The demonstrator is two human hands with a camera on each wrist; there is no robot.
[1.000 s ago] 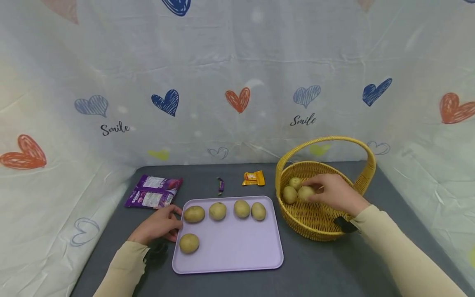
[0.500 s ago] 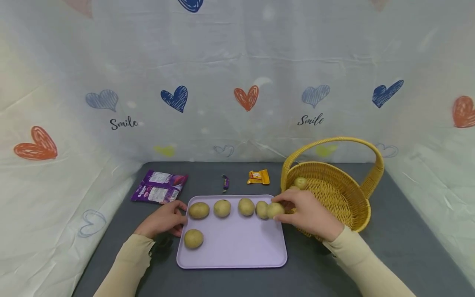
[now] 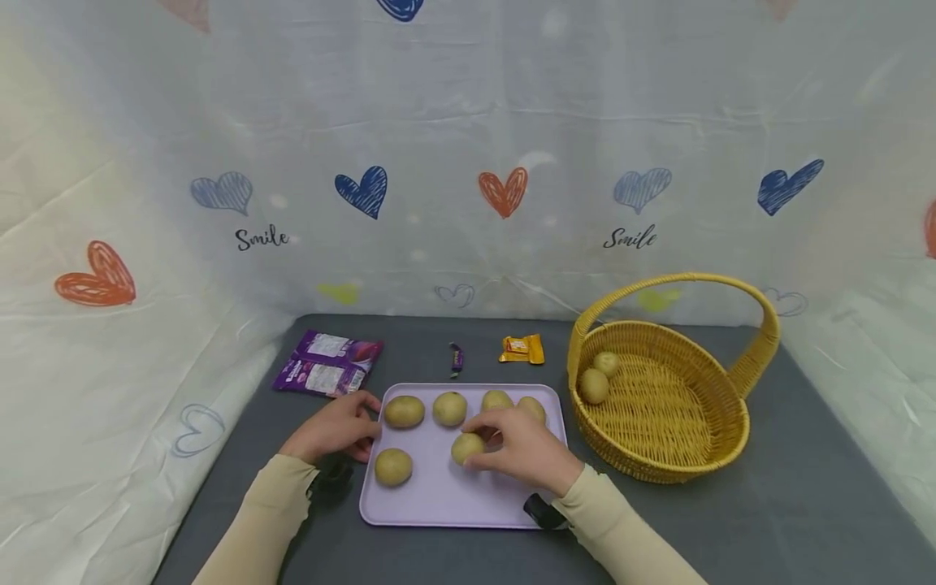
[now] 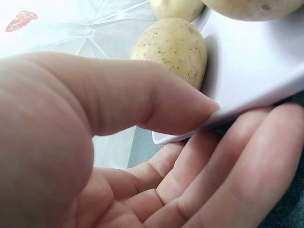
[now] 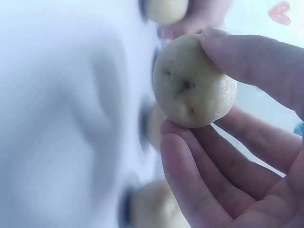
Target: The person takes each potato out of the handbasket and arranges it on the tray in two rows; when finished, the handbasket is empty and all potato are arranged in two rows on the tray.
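Observation:
A round, pale potato [image 5: 194,85] is pinched between the thumb and fingers of my right hand [image 3: 522,451], over the middle of the lilac tray [image 3: 439,508]. At the tray's left rim, my left hand [image 3: 340,426] grips the edge, thumb on top and fingers beneath, as the left wrist view shows. Along the tray's far side lie several potatoes, among them an oval one [image 3: 405,412] at the left end and a rounder one [image 3: 449,409] beside it. Another potato [image 3: 393,467] sits at the near left. My right hand partly hides the two at the far right.
A yellow wicker basket [image 3: 658,467] with a tall handle stands right of the tray, holding two potatoes [image 3: 594,386]. Behind the tray lie a purple packet [image 3: 329,363], a small purple wrapped sweet [image 3: 457,359] and an orange packet [image 3: 522,349]. A printed curtain [image 3: 439,122] encloses the grey table [image 3: 819,487].
My right hand has taken a potato out of the basket and carried it left over the tray. The left hand stays at the tray's rim. The head view has shifted slightly.

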